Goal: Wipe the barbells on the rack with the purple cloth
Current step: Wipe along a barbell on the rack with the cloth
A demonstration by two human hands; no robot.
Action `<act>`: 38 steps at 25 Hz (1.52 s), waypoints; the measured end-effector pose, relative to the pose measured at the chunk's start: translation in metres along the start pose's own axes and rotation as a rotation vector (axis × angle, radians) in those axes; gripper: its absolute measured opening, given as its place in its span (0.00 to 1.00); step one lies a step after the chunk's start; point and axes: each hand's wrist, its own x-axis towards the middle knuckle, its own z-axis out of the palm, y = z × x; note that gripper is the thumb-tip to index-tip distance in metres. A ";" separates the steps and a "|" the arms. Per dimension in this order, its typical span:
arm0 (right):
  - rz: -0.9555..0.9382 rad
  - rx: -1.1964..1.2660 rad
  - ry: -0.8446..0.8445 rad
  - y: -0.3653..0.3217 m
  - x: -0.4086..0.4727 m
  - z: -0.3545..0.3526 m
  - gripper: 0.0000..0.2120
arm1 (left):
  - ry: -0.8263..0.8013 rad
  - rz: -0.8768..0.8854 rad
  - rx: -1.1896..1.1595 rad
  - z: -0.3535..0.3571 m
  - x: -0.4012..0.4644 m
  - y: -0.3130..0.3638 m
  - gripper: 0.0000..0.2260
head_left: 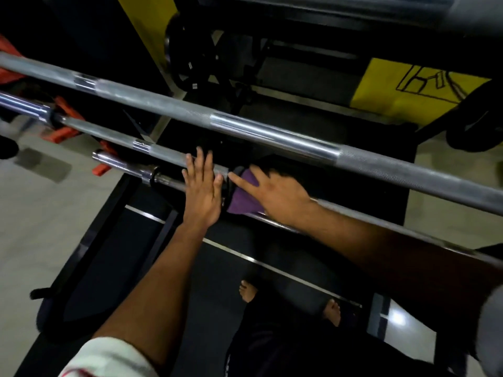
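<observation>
As two hands (202, 186) (275, 194) reach: three barbells (272, 131), one purple cloth (245, 197).

Purple cloth (245, 198) half-hidden (right hand (275, 194) covers it) — blurred.

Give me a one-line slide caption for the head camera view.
Right hand presses purple cloth on the lowest barbell; left hand lies flat beside it.
</observation>
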 end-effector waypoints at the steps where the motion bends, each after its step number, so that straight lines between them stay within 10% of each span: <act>1: -0.002 0.008 0.001 0.002 -0.007 -0.001 0.44 | -0.011 0.008 0.005 -0.002 -0.001 -0.001 0.27; 17: 0.243 0.170 -0.044 0.004 -0.011 -0.005 0.47 | -0.194 0.111 -0.115 -0.034 -0.003 -0.013 0.26; 26: 0.497 0.723 -0.010 0.001 0.015 -0.025 0.30 | -0.442 0.388 -0.134 -0.082 0.014 0.035 0.39; 31: 0.743 0.818 -0.011 0.020 -0.017 -0.027 0.16 | -0.609 0.442 0.137 -0.064 0.080 0.069 0.22; 38: 0.906 0.659 0.326 0.013 -0.090 -0.018 0.48 | -1.007 0.458 -0.292 -0.049 0.094 0.161 0.16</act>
